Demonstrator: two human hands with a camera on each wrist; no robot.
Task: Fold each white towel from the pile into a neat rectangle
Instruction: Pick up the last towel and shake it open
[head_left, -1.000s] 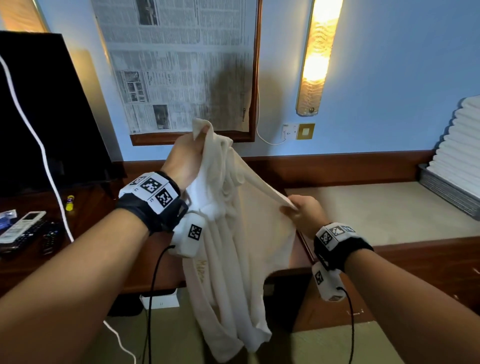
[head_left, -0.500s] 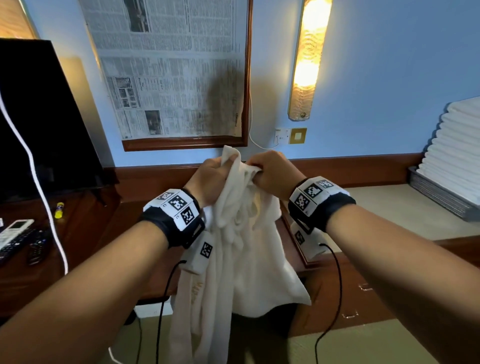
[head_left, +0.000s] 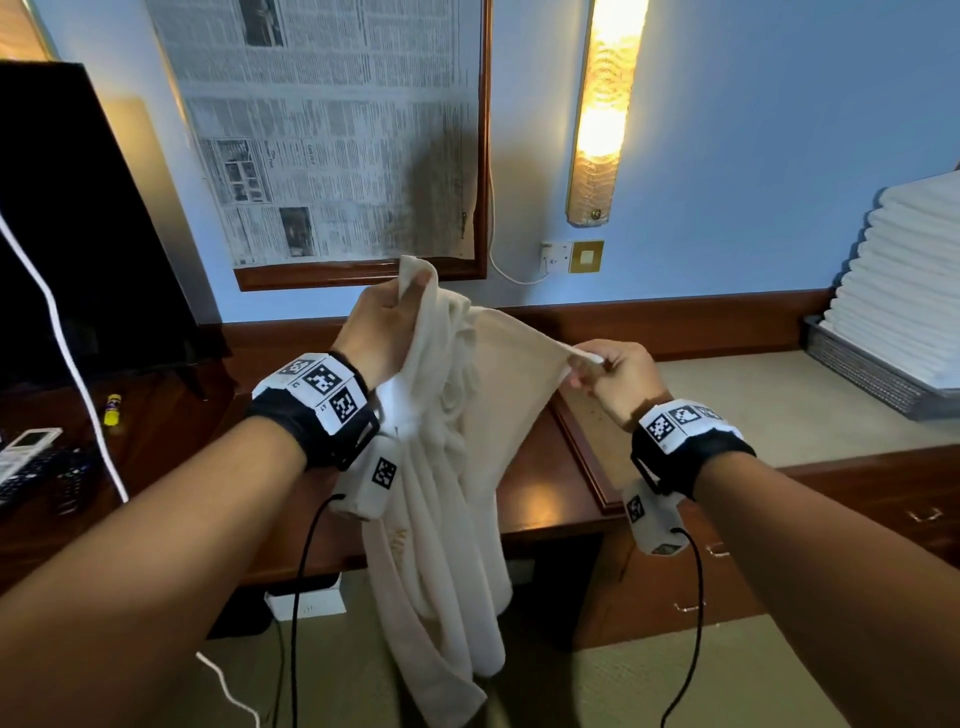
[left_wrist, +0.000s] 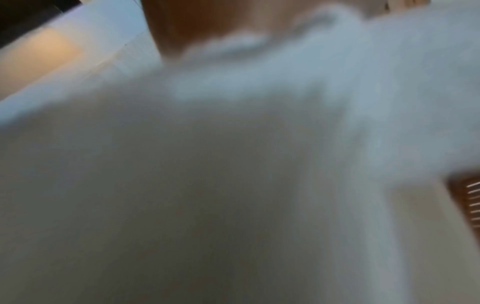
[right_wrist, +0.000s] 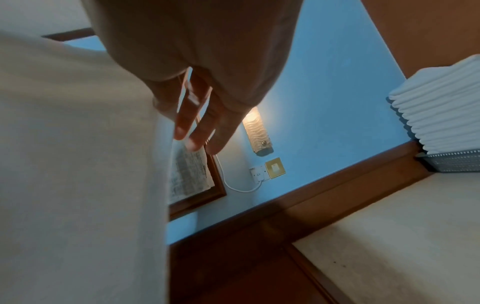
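Both forearms raised forward, left hand (head_left: 382, 332) higher, fingers curled in a grip, right hand (head_left: 615, 376) lower, thumb and fingers pinching

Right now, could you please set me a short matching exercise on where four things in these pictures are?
Things:
1. towel
2. towel stack
3. lamp
4. remote

Places:
A. on the wall, lit
B. in a grey tray at far right
C. on the dark desk at far left
D. held up by the left hand and right hand

Pairs: 1-D, 2-B, 3-A, 4-C
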